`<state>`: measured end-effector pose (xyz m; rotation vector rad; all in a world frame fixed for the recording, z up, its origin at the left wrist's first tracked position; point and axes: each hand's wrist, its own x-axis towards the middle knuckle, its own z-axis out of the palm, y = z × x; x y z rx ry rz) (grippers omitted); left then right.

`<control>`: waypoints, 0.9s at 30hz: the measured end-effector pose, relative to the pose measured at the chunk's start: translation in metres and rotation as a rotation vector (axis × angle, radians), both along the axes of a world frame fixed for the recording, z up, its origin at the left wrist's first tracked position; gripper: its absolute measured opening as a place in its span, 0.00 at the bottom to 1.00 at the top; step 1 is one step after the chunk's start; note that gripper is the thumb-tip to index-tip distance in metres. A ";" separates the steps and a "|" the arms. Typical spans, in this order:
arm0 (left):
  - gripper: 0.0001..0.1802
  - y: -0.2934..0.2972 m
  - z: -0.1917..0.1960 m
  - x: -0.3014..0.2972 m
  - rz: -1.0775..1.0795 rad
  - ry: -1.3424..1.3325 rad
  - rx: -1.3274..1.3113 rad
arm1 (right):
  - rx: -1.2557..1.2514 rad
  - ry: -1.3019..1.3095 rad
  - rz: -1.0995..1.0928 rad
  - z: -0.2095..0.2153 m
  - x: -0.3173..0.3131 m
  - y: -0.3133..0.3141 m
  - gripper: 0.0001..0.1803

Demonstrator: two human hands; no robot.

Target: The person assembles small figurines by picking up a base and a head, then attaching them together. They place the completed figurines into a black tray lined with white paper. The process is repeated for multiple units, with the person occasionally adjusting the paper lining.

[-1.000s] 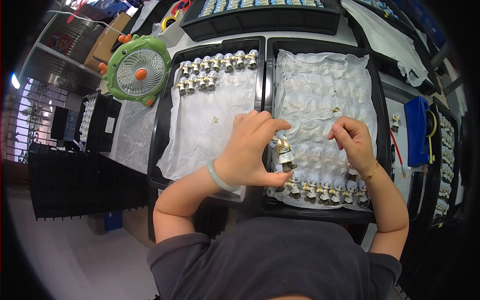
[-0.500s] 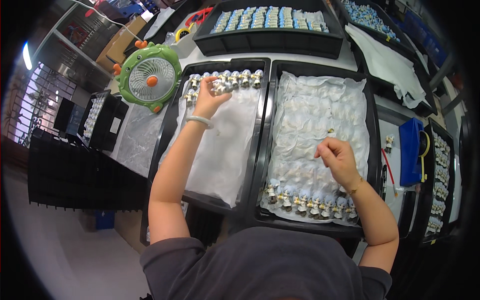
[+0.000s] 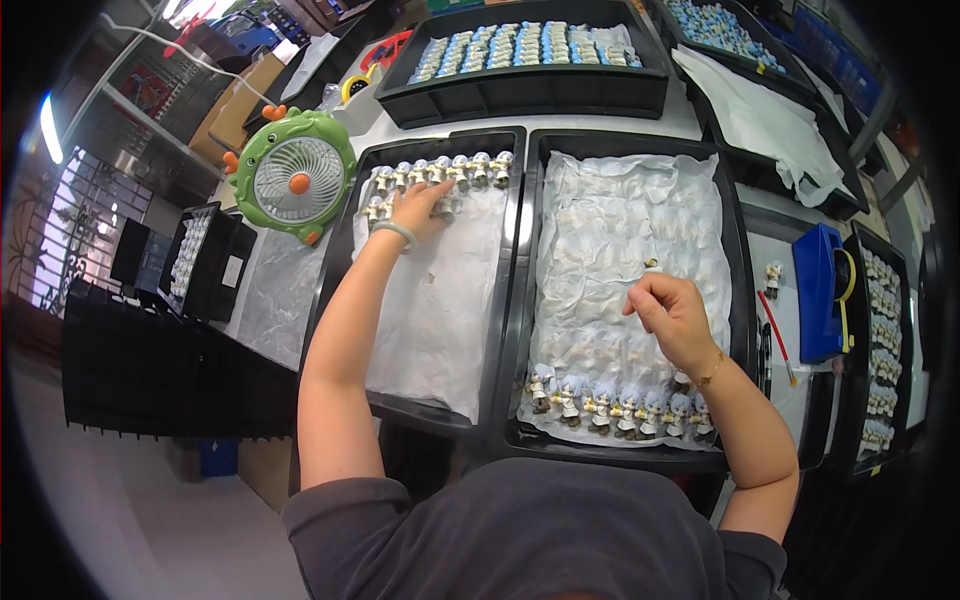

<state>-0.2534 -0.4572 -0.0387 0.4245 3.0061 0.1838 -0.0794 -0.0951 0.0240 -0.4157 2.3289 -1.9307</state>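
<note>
Figures [image 3: 502, 170]: in left tray [image 3: 338, 240] and right tray [image 3: 738, 250].
Left rows: far one looks complete, second partial — paper [image 3: 430, 340] showing nearer.
Right rows: one along near edge, crumpled sheet [image 3: 620, 190] beyond.
Left hand [image 3: 412, 212]: fingers spread at second row — can't tell if gripping.
Right hand [image 3: 668, 312]: curled closed over right tray, nothing visible in it.

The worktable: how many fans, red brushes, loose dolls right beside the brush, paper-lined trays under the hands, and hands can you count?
Fan: 1
Red brush: 1
Loose doll beside it: 1
Trays under the hands: 2, left tray and right tray
Hands: 2, left hand and right hand
Total: 7
</note>
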 end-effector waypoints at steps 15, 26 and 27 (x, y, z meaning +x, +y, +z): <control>0.24 0.262 0.020 0.155 -0.804 -0.038 0.277 | -0.307 0.069 -0.203 -0.009 -0.016 0.009 0.16; 0.24 0.254 -0.020 0.111 -1.166 0.032 -0.068 | -0.235 0.251 -0.136 -0.006 -0.005 0.002 0.17; 0.24 0.243 -0.007 0.111 -1.164 0.014 -0.004 | -0.271 0.265 -0.123 -0.004 -0.005 0.001 0.17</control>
